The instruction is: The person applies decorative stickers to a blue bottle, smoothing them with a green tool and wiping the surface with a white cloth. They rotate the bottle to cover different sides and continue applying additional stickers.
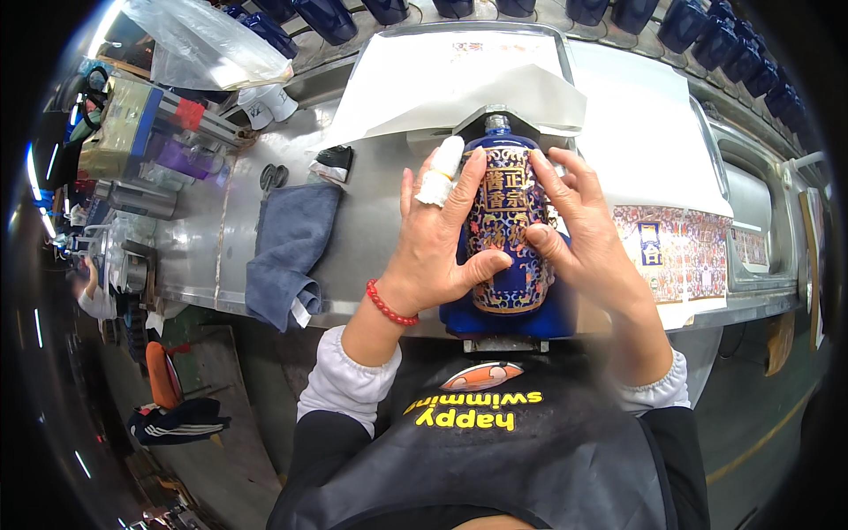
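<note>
A dark blue bottle (511, 265) lies on its back before me, its neck pointing away and its base toward my apron. A gold, red and blue patterned decal covers its front. My left hand (446, 225) rests along the bottle's left side, fingers stretched and the thumb flat on the decal. White wrapping covers one of its fingers, and a red bead bracelet circles the wrist. On the other side my right hand (579, 216) touches the decal with spread fingertips and thumb. The bottle sits in a metal holder (508, 345) at the bench edge.
Left of the bottle lie a blue-grey cloth (296, 247) and scissors (275, 177). Patterned decal sheets (685, 252) spread at the right. White paper (632, 128) overlies trays behind. Several blue bottles (327, 19) line the far edge. A metal sink (755, 168) stands far right.
</note>
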A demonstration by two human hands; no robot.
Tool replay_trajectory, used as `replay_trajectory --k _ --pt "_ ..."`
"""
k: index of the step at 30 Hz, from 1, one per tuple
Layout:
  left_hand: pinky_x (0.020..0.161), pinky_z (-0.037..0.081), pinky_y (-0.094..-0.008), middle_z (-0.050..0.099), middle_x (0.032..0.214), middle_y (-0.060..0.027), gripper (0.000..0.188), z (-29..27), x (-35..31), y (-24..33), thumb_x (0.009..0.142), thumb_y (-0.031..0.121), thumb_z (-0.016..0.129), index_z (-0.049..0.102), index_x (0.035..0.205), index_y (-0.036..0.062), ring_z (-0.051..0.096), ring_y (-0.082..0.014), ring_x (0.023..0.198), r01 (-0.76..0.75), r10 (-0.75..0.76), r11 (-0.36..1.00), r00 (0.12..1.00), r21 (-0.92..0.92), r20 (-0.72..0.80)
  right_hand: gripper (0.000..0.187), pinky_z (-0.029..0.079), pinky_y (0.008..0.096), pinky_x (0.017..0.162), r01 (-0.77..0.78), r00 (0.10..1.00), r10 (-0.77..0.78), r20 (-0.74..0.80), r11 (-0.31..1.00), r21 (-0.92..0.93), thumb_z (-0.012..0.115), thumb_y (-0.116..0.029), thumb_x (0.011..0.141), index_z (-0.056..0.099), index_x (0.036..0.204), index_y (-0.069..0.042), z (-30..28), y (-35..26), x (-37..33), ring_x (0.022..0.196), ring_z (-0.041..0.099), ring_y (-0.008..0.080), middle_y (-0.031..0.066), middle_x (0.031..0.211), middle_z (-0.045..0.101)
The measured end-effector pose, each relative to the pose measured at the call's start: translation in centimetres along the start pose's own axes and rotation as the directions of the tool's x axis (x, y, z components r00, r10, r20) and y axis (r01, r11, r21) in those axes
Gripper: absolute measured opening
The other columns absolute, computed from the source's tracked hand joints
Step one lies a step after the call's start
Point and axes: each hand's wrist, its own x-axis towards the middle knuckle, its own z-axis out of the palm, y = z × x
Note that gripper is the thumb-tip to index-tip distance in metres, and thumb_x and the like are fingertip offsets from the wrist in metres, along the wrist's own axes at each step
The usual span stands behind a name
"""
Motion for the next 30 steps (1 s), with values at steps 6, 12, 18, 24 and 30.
replay_trajectory --k 6,12,18,24,30 --pt "0.115 0.011 -0.0722 0.028 0.160 -0.0300 0.108 0.1 0.1 -0.1 0.084 0.079 0.059 0.031 0.161 0.0090 0.028 -0.0485 0.149 -0.011 0.010 0.999 1.000 -0.033 -0.014 0.079 0.040 0.0460 0.112 -0.045 0.997 0.041 0.062 0.997 0.064 0.068 -0.045 0.097 0.036 0.160 -0.009 0.0 0.7 -0.6 0.132 0.046 0.0390 0.0238 0.154 0.034" --pt "0.115 0.012 -0.0721 0.030 0.161 -0.0292 0.113 0.1 0.2 -0.5 0.082 0.083 0.057 0.029 0.162 0.0073 0.027 -0.0493 0.149 -0.042 0.042 0.998 0.999 -0.054 -0.005 0.082 0.030 0.0447 0.121 -0.084 0.987 0.082 0.137 0.996 0.007 0.064 -0.046 0.099 0.030 0.162 -0.005 -0.9 0.1 -1.7 0.147 0.036 0.0388 0.0237 0.159 0.032" --pt "0.119 0.010 -0.0632 0.031 0.160 -0.0298 0.123 0.4 0.3 -1.2 0.079 0.082 0.063 0.020 0.163 0.0030 0.030 -0.0460 0.149 -0.109 0.111 0.990 0.994 -0.091 0.017 0.085 0.035 0.0479 0.118 -0.022 0.991 0.006 0.137 0.993 0.117 0.071 -0.048 0.094 0.035 0.161 -0.010 -0.3 0.3 -4.1 0.147 0.035 0.0390 0.0208 0.163 0.025" --pt "0.119 0.013 -0.0588 0.032 0.161 -0.0295 0.123 0.3 0.4 -1.2 0.080 0.079 0.065 0.019 0.163 0.0022 0.030 -0.0447 0.149 -0.116 0.120 0.988 0.992 -0.105 0.029 0.092 0.038 0.0498 0.115 0.018 0.992 -0.033 0.124 0.993 0.120 0.074 -0.055 0.087 0.038 0.159 -0.010 0.7 1.6 -5.4 0.145 0.037 0.0430 0.0222 0.163 0.023" --pt "0.120 0.013 -0.0581 0.030 0.160 -0.0322 0.123 -0.1 0.5 -0.9 0.080 0.079 0.064 0.020 0.162 -0.0002 0.030 -0.0468 0.149 -0.110 0.114 0.991 0.993 -0.077 0.042 0.089 0.041 0.0502 0.111 0.162 0.985 -0.155 0.075 0.981 -0.106 0.073 -0.052 0.088 0.040 0.157 -0.007 1.1 0.4 -7.1 0.125 0.049 0.0383 0.0233 0.161 0.027"
